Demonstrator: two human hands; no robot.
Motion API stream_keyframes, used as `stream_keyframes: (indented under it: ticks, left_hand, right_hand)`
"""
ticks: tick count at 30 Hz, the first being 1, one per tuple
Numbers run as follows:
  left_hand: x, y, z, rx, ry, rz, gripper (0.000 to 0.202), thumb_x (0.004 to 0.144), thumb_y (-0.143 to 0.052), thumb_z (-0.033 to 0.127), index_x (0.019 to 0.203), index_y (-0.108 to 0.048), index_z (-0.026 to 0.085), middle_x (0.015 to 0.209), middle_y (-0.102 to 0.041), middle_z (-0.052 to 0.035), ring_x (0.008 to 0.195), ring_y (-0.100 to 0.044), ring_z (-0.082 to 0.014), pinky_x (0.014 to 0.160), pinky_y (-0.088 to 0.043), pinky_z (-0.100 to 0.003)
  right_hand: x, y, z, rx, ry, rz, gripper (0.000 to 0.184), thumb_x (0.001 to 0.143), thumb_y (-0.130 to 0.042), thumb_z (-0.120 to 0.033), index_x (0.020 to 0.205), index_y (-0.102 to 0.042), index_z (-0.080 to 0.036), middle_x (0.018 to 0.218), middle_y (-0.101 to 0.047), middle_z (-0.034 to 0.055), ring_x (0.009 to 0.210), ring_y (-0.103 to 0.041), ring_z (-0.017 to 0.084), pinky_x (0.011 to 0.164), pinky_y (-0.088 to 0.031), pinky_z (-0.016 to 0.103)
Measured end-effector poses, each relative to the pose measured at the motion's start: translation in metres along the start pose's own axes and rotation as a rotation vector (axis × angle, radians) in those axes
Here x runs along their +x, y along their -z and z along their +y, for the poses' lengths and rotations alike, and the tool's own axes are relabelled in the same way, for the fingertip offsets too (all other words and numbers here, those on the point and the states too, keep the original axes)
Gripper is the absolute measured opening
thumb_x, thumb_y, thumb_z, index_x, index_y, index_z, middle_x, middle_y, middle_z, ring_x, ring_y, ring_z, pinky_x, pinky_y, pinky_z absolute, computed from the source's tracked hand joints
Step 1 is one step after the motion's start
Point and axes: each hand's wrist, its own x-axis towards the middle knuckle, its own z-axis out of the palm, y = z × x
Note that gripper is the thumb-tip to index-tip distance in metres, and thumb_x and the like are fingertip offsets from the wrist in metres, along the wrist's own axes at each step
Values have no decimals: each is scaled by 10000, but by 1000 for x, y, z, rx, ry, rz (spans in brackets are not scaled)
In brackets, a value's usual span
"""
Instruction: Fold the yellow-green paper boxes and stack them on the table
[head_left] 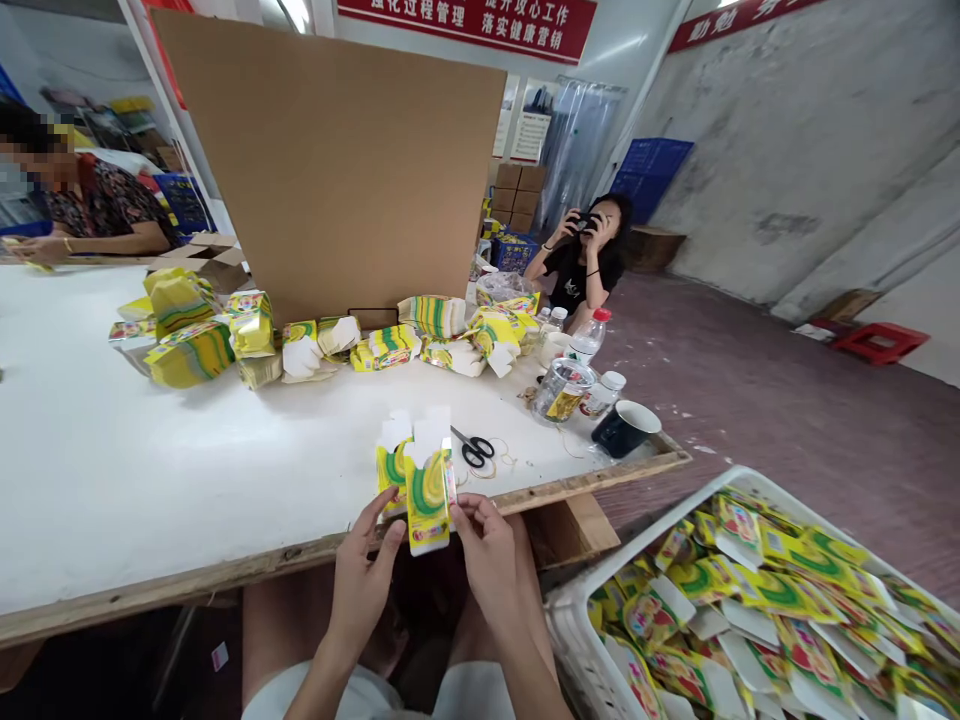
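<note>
Over the front edge of the table, my right hand (484, 545) pinches the right side of a yellow and green folding carton (429, 495), its white flaps pointing up. My left hand (367, 570) is at the carton's left, thumb and forefinger apart; whether a fingertip touches it I cannot tell. A second carton (392, 462) of the same print is partly hidden behind the first one. Black-handled scissors (477, 452) lie on the table just to the right, their blades partly hidden by the cartons.
Bundled flat cartons (386, 347) line the back of the white table (300, 450), before a tall cardboard sheet (337, 170). A dark mug (626, 430), jar (564, 390) and bottles stand at right. A white crate (559, 610) holds many cartons. Two other people are nearby.
</note>
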Motion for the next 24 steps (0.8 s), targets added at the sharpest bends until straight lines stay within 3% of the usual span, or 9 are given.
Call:
stream_keyframes:
  ticks: [2, 5, 10, 18, 24]
  left_hand:
    - [0, -4, 6, -232, 143, -55, 479, 762, -742, 470, 1140, -698, 179, 1230, -708, -139, 1219, -602, -321, 1032, -480, -438]
    - [-2, -9, 13, -507, 348, -238, 447, 700, -800, 473, 1016, -741, 162, 1060, -773, -127, 1081, -681, -324, 956, -531, -424]
    - [-9, -15, 17, -690, 416, -412, 341, 695, -809, 452, 898, -764, 181, 984, -786, -106, 999, -709, -302, 914, -548, -399]
    - [-15, -28, 18, -523, 355, -280, 427, 689, -812, 464, 989, -745, 167, 923, -789, -88, 872, -728, -252, 807, -569, -342]
    - [-12, -28, 16, -362, 245, -137, 388, 702, -809, 417, 996, -740, 174, 1030, -778, -86, 943, -707, -242, 843, -548, -318]
  right_hand:
    - [-15, 8, -3, 133, -72, -62, 437, 848, -594, -585, 971, -647, -169, 855, -734, 92, 749, -683, 223, 703, -554, 349]
    - [-32, 14, -6, 395, -220, -141, 398, 781, -725, -521, 972, -672, -176, 854, -740, 88, 789, -693, 240, 765, -551, 378]
    - [-40, 14, -10, 497, -276, -171, 325, 750, -776, -460, 907, -704, -185, 914, -739, 78, 857, -675, 232, 836, -525, 377]
    - [-45, 14, -21, 248, -260, -96, 364, 750, -722, -542, 715, -612, -197, 666, -643, 13, 618, -581, 182, 556, -487, 265]
    - [-46, 24, -26, 9, -139, -83, 325, 827, -647, -512, 740, -606, -202, 669, -615, 9, 613, -546, 176, 576, -455, 257]
